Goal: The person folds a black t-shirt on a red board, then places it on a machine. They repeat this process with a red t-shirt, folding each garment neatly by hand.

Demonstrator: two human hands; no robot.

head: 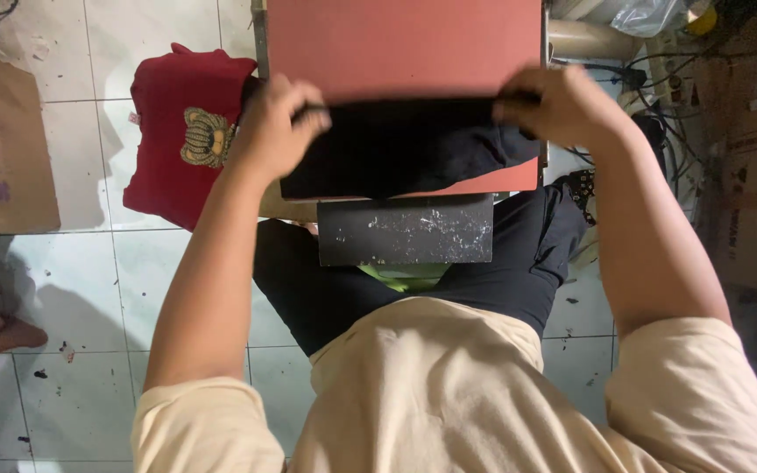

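1. A black garment point(405, 149) lies folded across the near part of a reddish-brown press pad point(405, 44), covering its front edge.
2. The left hand point(278, 127) is at the garment's left end, its grip closed on the upper left edge of the cloth, fingers curled over the fold.
3. The right hand point(562, 105) is at the garment's right end, its grip closed on the upper right edge, where the cloth bunches a little.
4. Just below the pad, nearer the person, a black plate point(405, 229) with worn, scratched white marks juts out over the person's lap.
5. A sliver of something green point(405, 276) shows under that plate, against the person's black trousers point(326, 289).
6. Left of the pad, a red shirt point(181, 131) with a gold printed figure lies on the white tiled floor point(72, 289).
7. Further left of the pad lies a piece of brown cardboard point(2, 149).
8. Right of the pad are tangled cables point(659, 79) and cardboard boxes point(751, 175).
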